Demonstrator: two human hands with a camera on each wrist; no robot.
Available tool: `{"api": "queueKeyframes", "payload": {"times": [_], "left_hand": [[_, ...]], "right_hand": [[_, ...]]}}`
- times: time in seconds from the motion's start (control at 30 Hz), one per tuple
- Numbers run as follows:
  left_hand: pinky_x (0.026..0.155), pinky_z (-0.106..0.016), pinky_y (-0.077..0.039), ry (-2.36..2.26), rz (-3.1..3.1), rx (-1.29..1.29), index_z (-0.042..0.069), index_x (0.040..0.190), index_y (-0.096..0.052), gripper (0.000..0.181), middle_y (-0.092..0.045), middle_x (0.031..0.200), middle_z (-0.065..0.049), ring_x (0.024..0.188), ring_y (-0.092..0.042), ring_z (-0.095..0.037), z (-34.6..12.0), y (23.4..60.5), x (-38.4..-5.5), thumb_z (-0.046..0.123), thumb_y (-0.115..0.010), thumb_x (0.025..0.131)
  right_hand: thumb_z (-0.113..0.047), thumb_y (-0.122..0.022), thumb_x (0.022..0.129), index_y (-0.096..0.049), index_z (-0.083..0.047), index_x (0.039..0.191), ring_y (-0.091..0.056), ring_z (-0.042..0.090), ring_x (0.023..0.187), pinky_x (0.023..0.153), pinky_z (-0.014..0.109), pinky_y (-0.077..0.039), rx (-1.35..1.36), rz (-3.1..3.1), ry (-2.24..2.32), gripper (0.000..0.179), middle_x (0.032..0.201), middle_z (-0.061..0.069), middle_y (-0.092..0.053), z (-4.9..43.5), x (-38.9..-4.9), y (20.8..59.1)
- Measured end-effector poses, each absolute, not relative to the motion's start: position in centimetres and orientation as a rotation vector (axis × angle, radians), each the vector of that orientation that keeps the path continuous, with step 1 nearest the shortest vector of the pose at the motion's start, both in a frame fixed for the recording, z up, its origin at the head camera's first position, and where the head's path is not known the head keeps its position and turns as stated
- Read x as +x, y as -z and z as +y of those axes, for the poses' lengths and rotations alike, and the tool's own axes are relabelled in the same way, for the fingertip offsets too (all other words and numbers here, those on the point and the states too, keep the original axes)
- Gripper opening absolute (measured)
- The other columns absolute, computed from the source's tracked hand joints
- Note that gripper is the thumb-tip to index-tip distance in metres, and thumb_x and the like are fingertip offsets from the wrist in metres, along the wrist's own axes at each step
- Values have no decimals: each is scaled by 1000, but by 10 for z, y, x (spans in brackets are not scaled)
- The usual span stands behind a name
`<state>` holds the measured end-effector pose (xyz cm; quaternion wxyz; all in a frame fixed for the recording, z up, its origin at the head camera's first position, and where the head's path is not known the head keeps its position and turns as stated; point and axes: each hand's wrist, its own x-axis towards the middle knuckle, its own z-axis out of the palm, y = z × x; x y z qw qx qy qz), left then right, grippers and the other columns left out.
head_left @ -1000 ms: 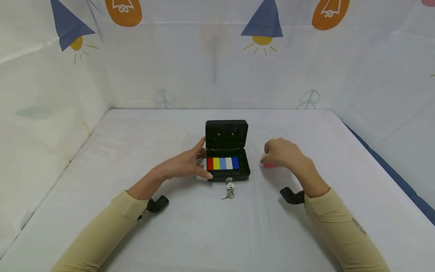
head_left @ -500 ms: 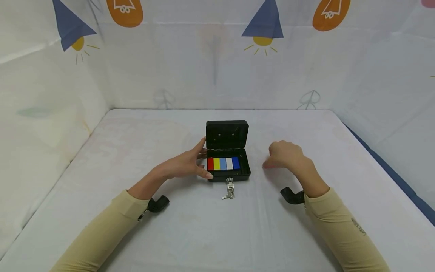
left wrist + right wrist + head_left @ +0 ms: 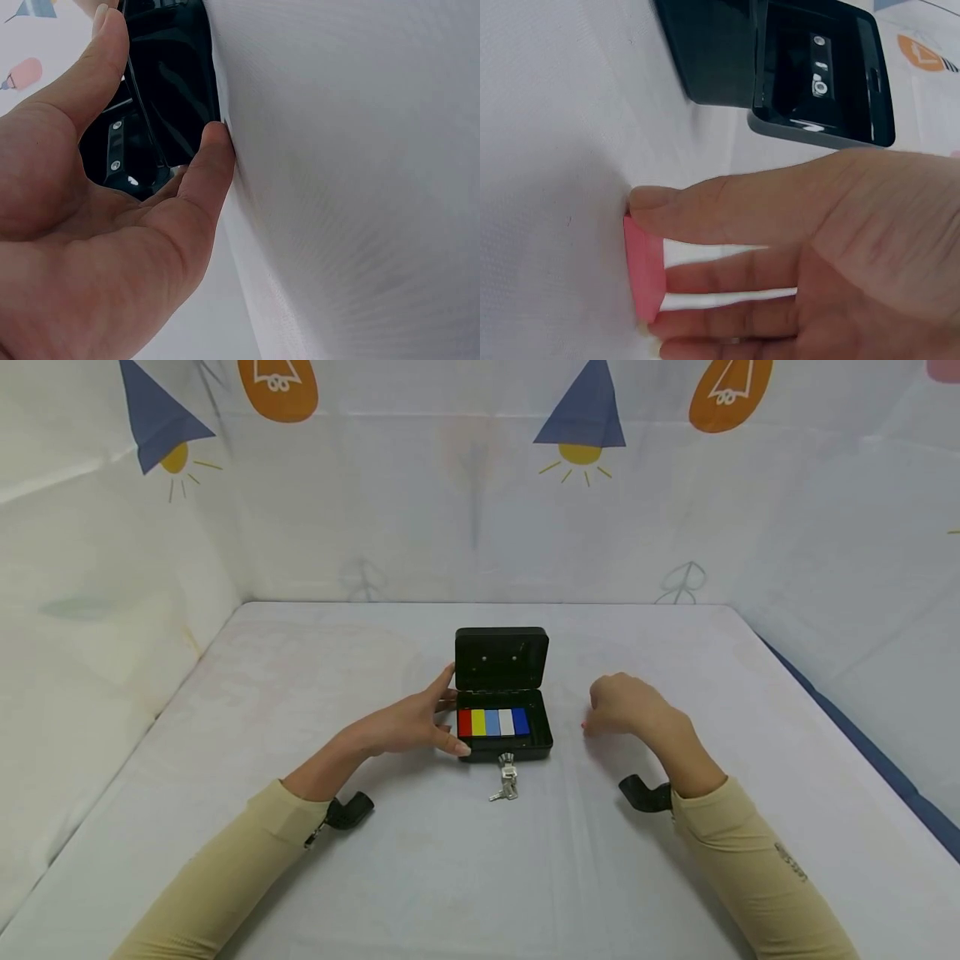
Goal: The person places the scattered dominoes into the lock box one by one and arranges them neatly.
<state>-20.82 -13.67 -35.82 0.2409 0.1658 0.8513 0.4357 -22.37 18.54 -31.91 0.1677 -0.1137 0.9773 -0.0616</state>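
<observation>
A black cash box (image 3: 542,745) stands on the table with its lid (image 3: 501,658) raised. In it a row of flat coloured blocks (image 3: 492,722) lies side by side: red, yellow, light blue, white and dark blue. Keys (image 3: 507,781) hang from the lock at its front. My left hand (image 3: 408,722) holds the box at its left side, thumb at the front corner and fingers along the side. To the right of the box, my right hand (image 3: 630,706) pinches a pink block (image 3: 643,270) between thumb and fingers, low at the tabletop. The head view shows only a speck of that block.
A white cloth covers the table (image 3: 450,877). White sheeting with lamp and bulb prints (image 3: 579,410) hangs behind and at both sides. Each sleeve cuff carries a black wrist camera (image 3: 647,793). The raised lid stands along the back of the box.
My right hand has drawn its fingers in around the pink block, which is now almost wholly covered in the head view. The left hand and the box have stayed in place.
</observation>
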Motion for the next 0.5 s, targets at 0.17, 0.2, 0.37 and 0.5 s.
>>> {"api": "queueKeyframes", "payload": {"times": [0.17, 0.2, 0.37, 0.5], "left_hand": [[121, -51, -29, -1213, 2314, 457, 38, 157, 14, 132, -25, 164, -8, 150, -31, -29, -137, 360, -209, 32, -89, 74], [121, -50, -29, -1217, 2311, 456, 38, 157, 14, 132, -25, 164, -8, 150, -31, -29, -137, 360, -209, 31, -89, 74], [121, -49, -30, -1219, 2309, 451, 38, 157, 14, 133, -24, 164, -8, 150, -32, -29, -137, 360, -209, 30, -89, 74], [121, -50, -29, -1204, 2325, 449, 38, 157, 14, 133, -25, 164, -8, 150, -31, -29, -137, 360, -209, 32, -89, 74]], "right_hand": [[-18, -77, 79, -67, -1, 97, -54, 21, 79, 65, 30, -45, -412, 2766, 277, 27, 91, 8, -64, 185, -225, 320], [-17, -77, 79, -67, 1, 103, -55, 22, 81, 67, 31, -46, -412, 2761, 289, 31, 93, 9, -65, 185, -225, 321], [-14, -76, 79, -63, 6, 112, -55, 24, 85, 69, 31, -46, -395, 2742, 312, 41, 93, 10, -62, 185, -225, 320], [-14, -77, 78, -65, 1, 93, -53, 21, 78, 64, 28, -43, -394, 2744, 317, 25, 84, 7, -61, 188, -227, 321]]}}
